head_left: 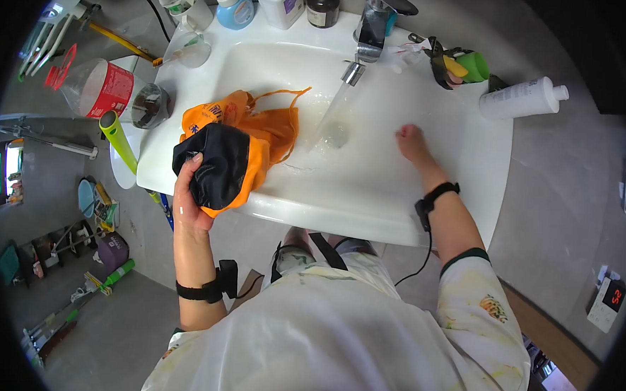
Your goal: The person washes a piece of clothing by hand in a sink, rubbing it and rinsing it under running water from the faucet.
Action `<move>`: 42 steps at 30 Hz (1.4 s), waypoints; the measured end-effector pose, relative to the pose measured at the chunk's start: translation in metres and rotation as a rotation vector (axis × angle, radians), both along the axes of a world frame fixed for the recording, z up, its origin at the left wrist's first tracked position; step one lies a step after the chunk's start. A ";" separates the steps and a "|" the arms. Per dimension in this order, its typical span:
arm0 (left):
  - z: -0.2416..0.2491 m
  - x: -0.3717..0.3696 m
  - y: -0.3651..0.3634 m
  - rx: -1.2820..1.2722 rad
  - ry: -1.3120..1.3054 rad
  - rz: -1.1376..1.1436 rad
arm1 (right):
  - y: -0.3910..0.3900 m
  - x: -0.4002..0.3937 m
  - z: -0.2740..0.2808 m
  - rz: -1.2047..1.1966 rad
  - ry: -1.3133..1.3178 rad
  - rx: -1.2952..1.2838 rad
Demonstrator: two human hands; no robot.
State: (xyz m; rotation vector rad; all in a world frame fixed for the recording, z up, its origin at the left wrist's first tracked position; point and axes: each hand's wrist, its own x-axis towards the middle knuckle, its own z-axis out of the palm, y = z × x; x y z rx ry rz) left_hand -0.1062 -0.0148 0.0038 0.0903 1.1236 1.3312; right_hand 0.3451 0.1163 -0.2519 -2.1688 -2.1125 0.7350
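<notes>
My left hand [194, 196] grips an orange and black cloth [219, 164] at the sink's left front rim, thumb on the black part. Dark lettering marks its orange part, and a thin orange strap trails into the basin. My right hand [413, 143] is above the right side of the white sink [390, 199], apart from the cloth. Its fingers are curled in, with nothing visible in them. Water runs from the chrome faucet [371, 39] into the basin near the drain [335, 134].
Along the back rim stand a blue pump bottle [234, 11], a white bottle [280, 4] and a dark bottle [323, 8]. A green cup [473, 66] and a white bottle [520, 98] lie at the right. A cut plastic bottle [106, 89] is at the left.
</notes>
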 end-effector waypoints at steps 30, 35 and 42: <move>-0.027 -0.002 -0.020 -0.099 -0.039 0.044 | 0.007 -0.168 0.016 0.520 -0.082 0.072; -0.016 -0.004 -0.011 -0.062 -0.064 0.033 | 0.006 -0.165 0.053 0.232 0.263 0.031; 0.007 -0.009 0.005 0.046 -0.008 0.041 | -0.007 -0.157 0.057 -0.551 0.849 -0.509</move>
